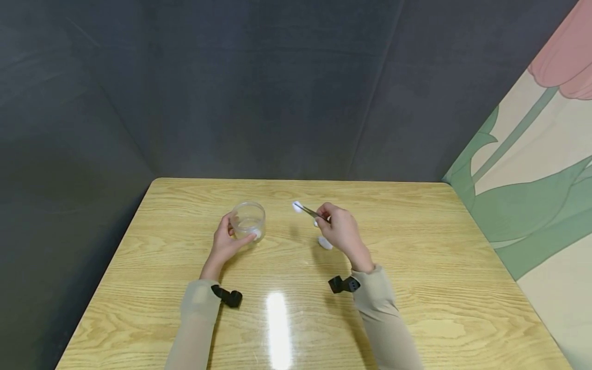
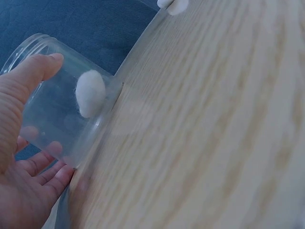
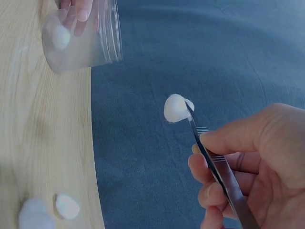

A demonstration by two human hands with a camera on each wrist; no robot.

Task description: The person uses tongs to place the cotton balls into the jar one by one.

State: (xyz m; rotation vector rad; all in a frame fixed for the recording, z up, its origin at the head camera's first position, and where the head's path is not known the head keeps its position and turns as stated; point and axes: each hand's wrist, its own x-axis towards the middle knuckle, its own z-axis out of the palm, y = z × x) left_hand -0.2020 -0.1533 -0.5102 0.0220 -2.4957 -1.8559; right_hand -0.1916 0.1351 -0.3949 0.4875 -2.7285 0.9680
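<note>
My right hand (image 1: 343, 232) is pinching the tweezers (image 3: 217, 167), pointing their cotton ball (image 3: 175, 108) toward the jar (image 1: 248, 220). My left hand (image 1: 227, 241) is gripping it, with bare table (image 1: 416, 267) all around.

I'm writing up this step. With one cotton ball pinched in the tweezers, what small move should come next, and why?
Probably carry the tweezers leftward over the jar's open mouth. The right hand holds a cotton ball in the air, and the left hand steadies the jar, which already has one inside.
</note>
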